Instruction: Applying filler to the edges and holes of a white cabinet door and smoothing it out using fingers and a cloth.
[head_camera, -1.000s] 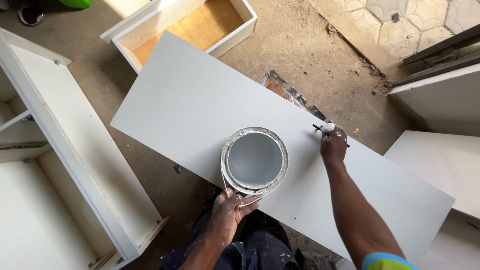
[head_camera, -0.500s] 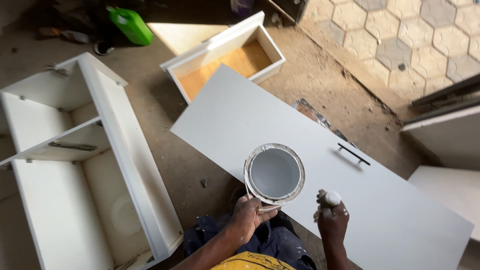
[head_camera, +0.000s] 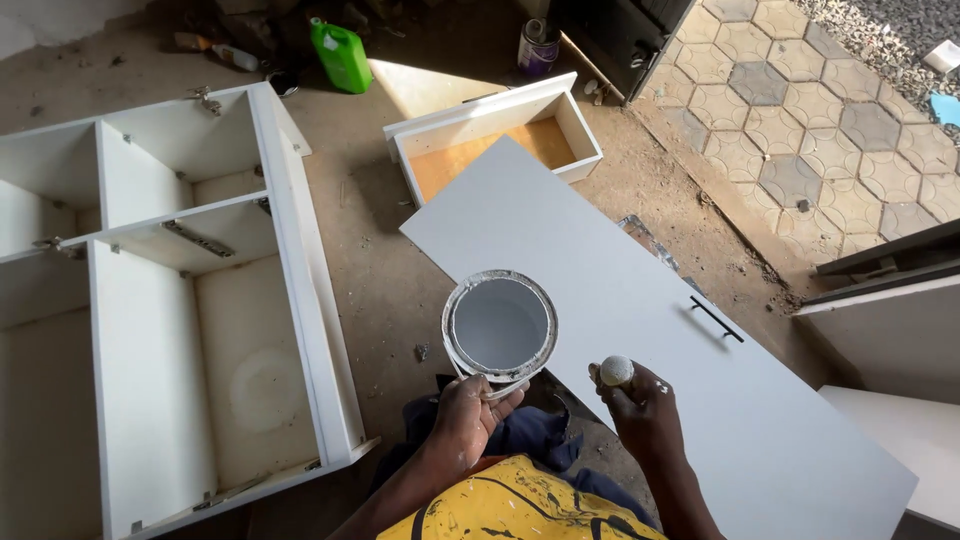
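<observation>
My left hand (head_camera: 468, 418) grips the near rim of a round paint tin (head_camera: 499, 327) holding grey-white paint, resting on the near edge of a long white panel (head_camera: 600, 290). My right hand (head_camera: 640, 408) is closed around a small white paint-covered ball-like applicator (head_camera: 616, 371), held just above the panel's near edge to the right of the tin. A black bar handle (head_camera: 716, 319) is fixed to the panel further right.
A white cabinet carcass (head_camera: 170, 300) lies open on the dirt floor to the left. A white drawer box (head_camera: 495, 135) with a wooden bottom sits beyond the panel. A green jug (head_camera: 340, 55) and a can (head_camera: 538, 45) stand at the back. More white panels (head_camera: 890, 340) lie right.
My right hand has pulled back from beside the black handle to the panel's near edge by the tin. The view has swung left, showing more of the cabinet.
</observation>
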